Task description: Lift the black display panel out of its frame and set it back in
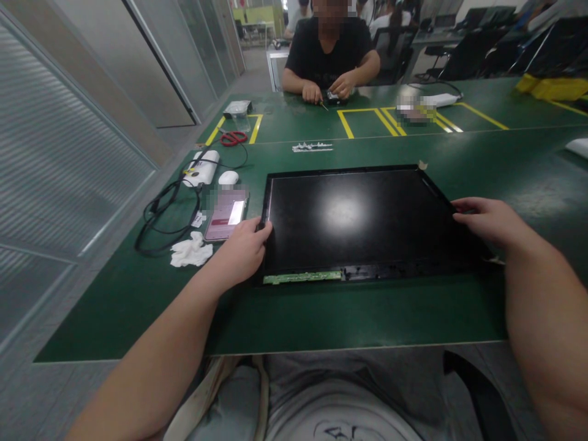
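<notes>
A black display panel lies screen up on the green table, a bright reflection in its middle. Along its near edge runs a narrow green circuit board. My left hand grips the panel's left edge, thumb on top of the frame and fingers partly hidden. On the opposite side, my right hand pinches the right edge between thumb and fingers. Small pale tabs stick out at the panel's far right and near right corners.
Left of the panel lie a phone, crumpled tissue, a white case, a black cable and red-handled scissors. White strips lie beyond it. Across the table, a person handles a small device.
</notes>
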A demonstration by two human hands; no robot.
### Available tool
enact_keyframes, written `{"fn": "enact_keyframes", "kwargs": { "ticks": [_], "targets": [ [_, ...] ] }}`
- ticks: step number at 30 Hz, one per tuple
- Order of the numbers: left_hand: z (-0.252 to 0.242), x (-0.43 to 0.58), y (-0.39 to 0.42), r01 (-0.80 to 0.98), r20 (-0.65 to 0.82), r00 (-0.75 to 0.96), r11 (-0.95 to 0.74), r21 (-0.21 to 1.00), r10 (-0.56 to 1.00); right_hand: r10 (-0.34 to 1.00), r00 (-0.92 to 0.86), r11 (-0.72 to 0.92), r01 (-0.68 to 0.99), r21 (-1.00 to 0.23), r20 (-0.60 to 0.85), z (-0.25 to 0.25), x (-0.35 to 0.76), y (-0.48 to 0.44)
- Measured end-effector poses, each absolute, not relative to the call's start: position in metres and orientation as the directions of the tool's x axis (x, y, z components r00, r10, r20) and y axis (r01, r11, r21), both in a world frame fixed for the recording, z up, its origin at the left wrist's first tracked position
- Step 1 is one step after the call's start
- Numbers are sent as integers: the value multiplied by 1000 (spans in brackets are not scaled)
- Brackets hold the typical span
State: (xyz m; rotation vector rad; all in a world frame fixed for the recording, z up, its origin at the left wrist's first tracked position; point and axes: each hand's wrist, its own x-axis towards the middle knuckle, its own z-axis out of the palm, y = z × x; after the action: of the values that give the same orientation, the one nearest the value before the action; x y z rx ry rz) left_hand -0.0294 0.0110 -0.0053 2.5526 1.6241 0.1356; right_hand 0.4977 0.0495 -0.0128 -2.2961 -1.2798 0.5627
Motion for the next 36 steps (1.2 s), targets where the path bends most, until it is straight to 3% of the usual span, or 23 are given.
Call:
{"fn": "enact_keyframes", "kwargs": {
  "ticks": [8,14,18,20,25,36],
  "targets": [
    [4,-21,5,895,76,335,-343,286,939,866,490,-447,672,-590,-97,-12,495,49],
    [8,-20,0,841,46,169,-168,514,985,864,493,-482,746,-459,-105,-1,488,47],
    [8,-17,0,519,4,45,-27,854,999,863,496,-484,766,-422,-89,1,488,48],
    [10,-13,-1,293,-20,-11,22,956,1000,865,497,-477,772,-419,-70,-1,489,48],
    [20,-4,-5,14,-96,-134,98,995,986,870,490,-463,777,-426,-53,-5,491,47],
    [25,2,-4,-167,-228,-255,190,968,940,856,510,-487,734,-474,-90,0,483,45]
  ]
}}
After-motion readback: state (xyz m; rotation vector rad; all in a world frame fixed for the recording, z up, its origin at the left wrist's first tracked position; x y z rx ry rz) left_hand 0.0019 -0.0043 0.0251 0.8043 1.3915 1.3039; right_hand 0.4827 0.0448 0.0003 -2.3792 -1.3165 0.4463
